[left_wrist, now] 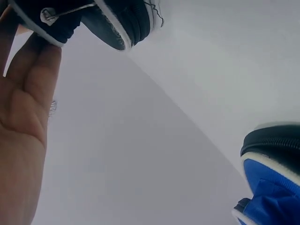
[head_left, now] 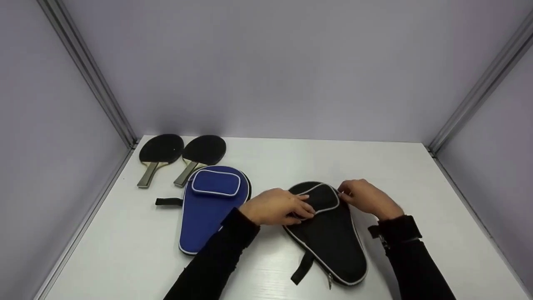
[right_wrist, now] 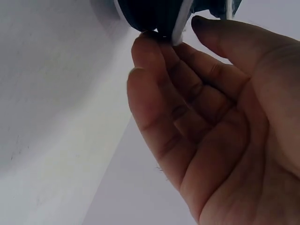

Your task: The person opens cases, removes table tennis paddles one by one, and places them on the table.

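Note:
A black table tennis paddle case (head_left: 337, 241) with pale piping lies slanted on the white table, its small pocket (head_left: 322, 198) facing up. My left hand (head_left: 279, 207) rests on the pocket with its fingers extended, and they also touch the case in the left wrist view. At the case's upper right edge, my right hand (head_left: 368, 199) has its fingers bent and holds the rim between thumb and fingertips. In the right wrist view, the right hand (right_wrist: 201, 103) meets the dark edge and piping; the exact contact is partly hidden.
To the left lies a blue paddle case (head_left: 204, 221) with a black strap (head_left: 168, 201). Two black paddles, one at far left (head_left: 162, 148) and another paddle (head_left: 206, 149) beside it, lie near the back edge. Grey walls (head_left: 270, 71) enclose the table.

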